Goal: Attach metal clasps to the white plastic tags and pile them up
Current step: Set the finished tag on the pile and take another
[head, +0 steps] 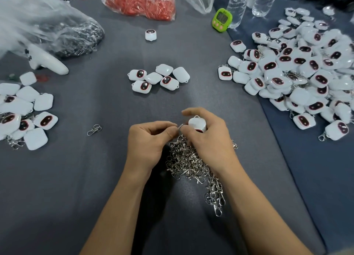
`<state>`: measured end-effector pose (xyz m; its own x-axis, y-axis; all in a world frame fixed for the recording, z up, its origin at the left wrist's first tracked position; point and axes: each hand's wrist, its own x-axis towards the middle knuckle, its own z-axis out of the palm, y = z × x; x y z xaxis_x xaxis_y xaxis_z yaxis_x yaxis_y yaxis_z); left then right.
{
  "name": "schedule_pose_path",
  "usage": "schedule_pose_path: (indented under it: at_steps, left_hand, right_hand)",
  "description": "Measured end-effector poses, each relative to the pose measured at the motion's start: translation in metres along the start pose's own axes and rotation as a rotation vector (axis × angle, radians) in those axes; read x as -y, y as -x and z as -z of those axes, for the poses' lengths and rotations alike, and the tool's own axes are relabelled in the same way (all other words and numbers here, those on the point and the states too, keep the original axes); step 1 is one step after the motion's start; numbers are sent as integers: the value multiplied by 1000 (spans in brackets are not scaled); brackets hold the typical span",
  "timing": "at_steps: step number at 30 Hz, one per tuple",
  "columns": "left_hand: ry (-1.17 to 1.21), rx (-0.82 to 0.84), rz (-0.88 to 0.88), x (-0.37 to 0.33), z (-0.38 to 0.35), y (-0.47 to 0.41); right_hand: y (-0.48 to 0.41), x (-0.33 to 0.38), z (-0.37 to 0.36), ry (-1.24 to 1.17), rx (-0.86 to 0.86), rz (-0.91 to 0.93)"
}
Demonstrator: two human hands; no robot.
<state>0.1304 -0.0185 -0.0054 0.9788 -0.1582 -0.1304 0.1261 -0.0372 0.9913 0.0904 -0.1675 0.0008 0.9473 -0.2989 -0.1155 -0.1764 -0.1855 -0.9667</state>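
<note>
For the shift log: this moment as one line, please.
step: attaching | left hand: pinches metal clasp | right hand: grips white tag | loose clasps: heaped under hands | finished tags: piled right

Left hand (151,140), right hand (209,142): curled, touching

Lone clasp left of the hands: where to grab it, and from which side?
From straight above, pinch the lone clasp across its narrow middle, one fingertip on each long side. It lies flat on the cloth, slanted lower left to upper right, nothing touching it; a sideways push would likely just slide it.
</note>
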Motion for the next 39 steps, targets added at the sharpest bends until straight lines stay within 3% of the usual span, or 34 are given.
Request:
schedule_pose_path:
  at_steps: [9, 13, 17, 23, 26, 39]
  left_hand:
    - [153, 2, 25, -5, -2, 5]
    - [227, -111, 45, -5, -6, 5]
    - [37, -163, -65, 1, -9, 8]
    - [-194, -65, -182, 3, -6, 9]
    - [-225, -72, -197, 4, -4, 10]
    - [-120, -35, -116, 7, -6, 18]
  right_hand:
    - [-1, 7, 3, -207, -21, -126]
    - [-1, 11, 4, -314, -18, -225]
    - [5, 12, 3, -121, -187, -118]
    - [9, 19, 3, 250, -119, 12]
    - [9, 19, 2, 316, -115, 3]
    - [11, 6, 5, -35, -35, -82]
